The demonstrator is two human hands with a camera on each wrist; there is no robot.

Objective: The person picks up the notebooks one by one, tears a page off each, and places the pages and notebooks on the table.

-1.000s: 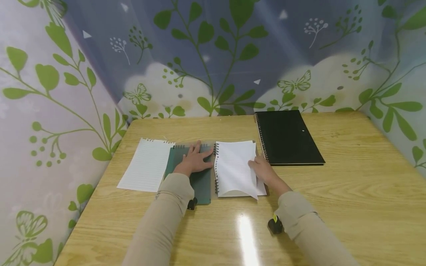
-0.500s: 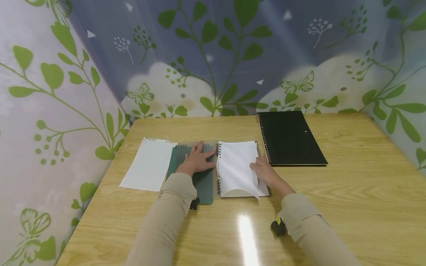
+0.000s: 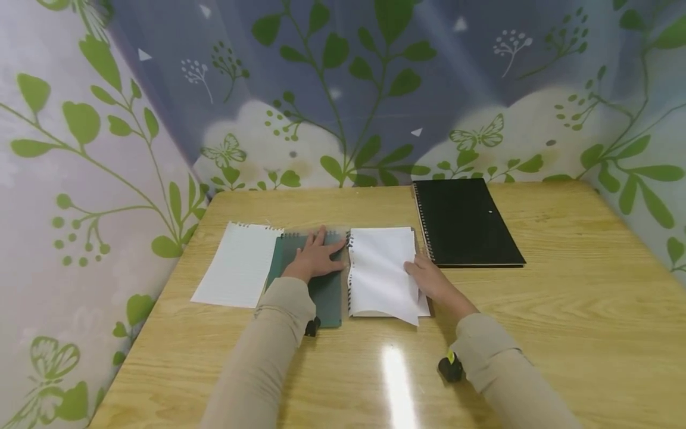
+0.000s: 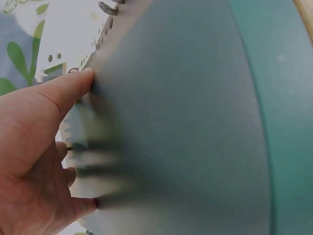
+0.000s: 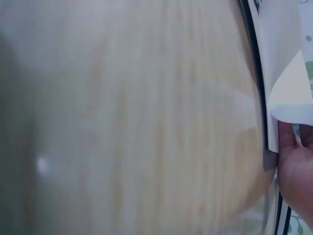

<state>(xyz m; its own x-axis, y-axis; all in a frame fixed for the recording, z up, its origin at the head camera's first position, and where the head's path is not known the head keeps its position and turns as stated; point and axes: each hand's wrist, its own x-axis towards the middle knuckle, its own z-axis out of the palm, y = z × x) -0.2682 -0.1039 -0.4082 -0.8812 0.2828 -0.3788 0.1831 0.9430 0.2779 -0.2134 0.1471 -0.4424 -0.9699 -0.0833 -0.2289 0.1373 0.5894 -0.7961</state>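
One left hand spread on green cover; right hand pinching white page.

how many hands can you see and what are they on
2: the left hand rests on the grey-green cover; the right hand pinches a white page near its right edge.

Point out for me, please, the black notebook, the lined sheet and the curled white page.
Black notebook [image 3: 465, 221]: head view, middle of its cover.
Lined sheet [image 3: 238, 265]: head view, middle of its face.
Curled white page [image 3: 382, 269]: head view, middle of its upper side.
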